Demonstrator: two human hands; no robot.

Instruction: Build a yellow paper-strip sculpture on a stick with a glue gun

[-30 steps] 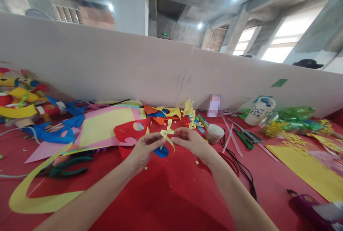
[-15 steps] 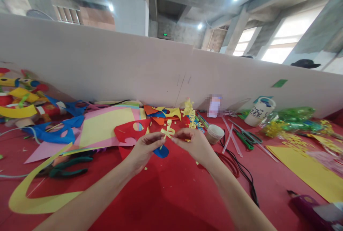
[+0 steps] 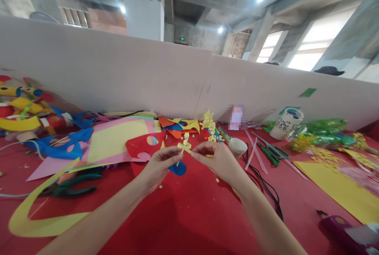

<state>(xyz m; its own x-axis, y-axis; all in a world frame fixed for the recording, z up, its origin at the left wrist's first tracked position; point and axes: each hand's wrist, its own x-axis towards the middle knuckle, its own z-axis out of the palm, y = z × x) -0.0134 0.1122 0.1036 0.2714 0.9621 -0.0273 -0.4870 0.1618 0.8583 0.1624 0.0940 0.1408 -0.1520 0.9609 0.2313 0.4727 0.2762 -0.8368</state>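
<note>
A small pale yellow paper cutout, shaped like a little figure of thin strips, is held up between my hands over the red tabletop. My left hand pinches its left side between thumb and fingers. From the other side, my right hand has its fingertips closed on the cutout's right strip. Below the cutout lies a blue rounded piece, partly covered by my left fingers. Just left of my hands rests a red mask-shaped piece. Behind my right hand stands a clump of yellow cutouts.
Left are paper sheets, a blue mask, green-handled pliers and a yellow curved strip. Right are a paper cup, scissors, black cables, yellow sheets and a purple tool. A white partition rises behind.
The cutout's right strip has come down slightly from a looped position, with my right fingertips still at its end. My left hand has barely moved.
</note>
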